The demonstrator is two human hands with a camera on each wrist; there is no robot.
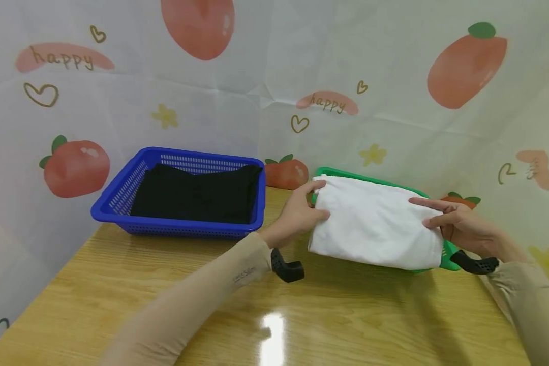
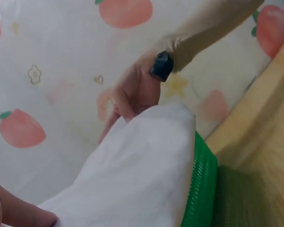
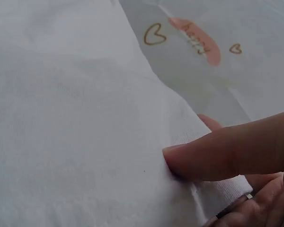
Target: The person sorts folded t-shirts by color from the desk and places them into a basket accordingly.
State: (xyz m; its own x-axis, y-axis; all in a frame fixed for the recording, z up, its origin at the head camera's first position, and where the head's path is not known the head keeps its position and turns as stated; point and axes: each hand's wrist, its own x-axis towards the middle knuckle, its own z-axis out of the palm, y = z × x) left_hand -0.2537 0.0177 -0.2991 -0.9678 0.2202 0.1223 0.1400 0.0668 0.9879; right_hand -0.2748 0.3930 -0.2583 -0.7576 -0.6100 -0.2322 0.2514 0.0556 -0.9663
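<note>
A folded white cloth [image 1: 375, 221] hangs over the green basket [image 1: 370, 175] in the head view and hides most of it. At the cloth's left edge my left hand [image 1: 297, 213] grips it between thumb and fingers. My right hand [image 1: 466, 226] pinches the opposite edge, thumb on top. The right wrist view shows that thumb [image 3: 227, 151] pressing the white fabric, with other fingers underneath. In the left wrist view, the cloth [image 2: 137, 165] slopes across beside the green basket wall [image 2: 201, 179].
To the left, a blue basket [image 1: 187, 223] stands on the wooden table [image 1: 201, 295] with folded black fabric [image 1: 196, 195] inside. A fruit-patterned sheet [image 1: 238, 117] rises behind both baskets. Each wrist carries a black mount.
</note>
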